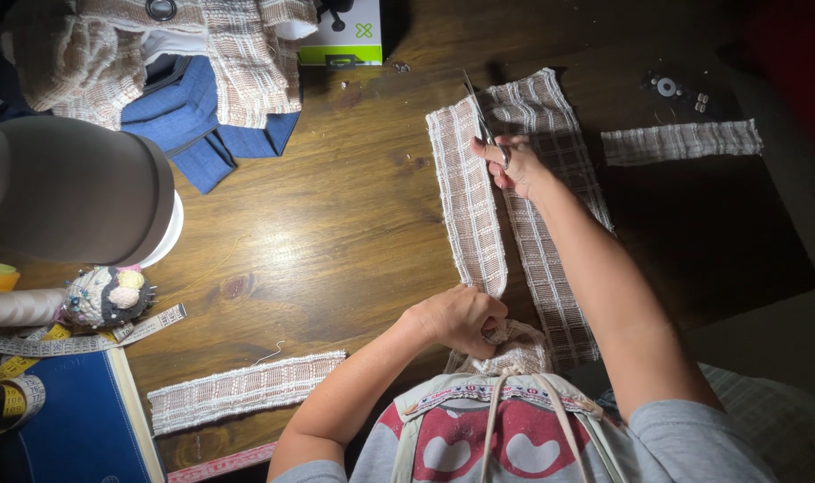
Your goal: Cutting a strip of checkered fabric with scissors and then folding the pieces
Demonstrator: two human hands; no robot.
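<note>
Woven plaid fabric panel (pixel 551 224), cream and brown, lying flat on the wooden table (pixel 336 215); long axis runs away from the person, leaning slightly left at the far end. A lengthwise cut parts a narrow strip (pixel 468 206) on the panel's left from the wider remainder. Scissors (pixel 481 112) sit in the cut near the panel's far end, blades pointing away along that axis. Right hand (pixel 508 165), fingers curled through the scissor handles, is on the panel and the nearer hand to the cut. Left hand (pixel 461 317), fingers clenched, pinches the panel's bunched near end at the table edge. Left of the panel: a separate cut strip (pixel 245 391), pincushion (pixel 108 297), tape measure (pixel 32 344). Right of it: another short strip (pixel 682 141).
</note>
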